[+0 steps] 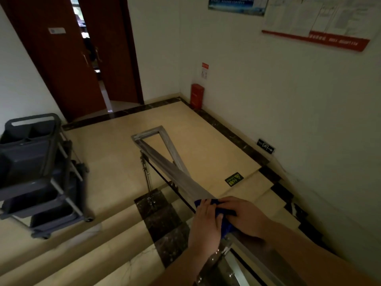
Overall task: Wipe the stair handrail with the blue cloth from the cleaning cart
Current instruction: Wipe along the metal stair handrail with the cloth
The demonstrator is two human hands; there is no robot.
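Observation:
The grey stair handrail [177, 172] slopes from the landing toward me at lower right. A blue cloth [223, 220] is wrapped over the rail, mostly covered by my hands. My left hand [206, 223] presses on the cloth from the rail's left side. My right hand [245, 217] grips the cloth over the top and right side. Both forearms reach in from the bottom right. The grey cleaning cart [39, 172] stands on the landing at the far left, apart from the rail.
Beige steps with a dark marble strip [162, 221] descend to a tiled landing. A brown double door [68, 65] stands ajar at the back. A red box [196, 96] sits against the white right wall. Metal balusters [146, 174] and glass run under the rail.

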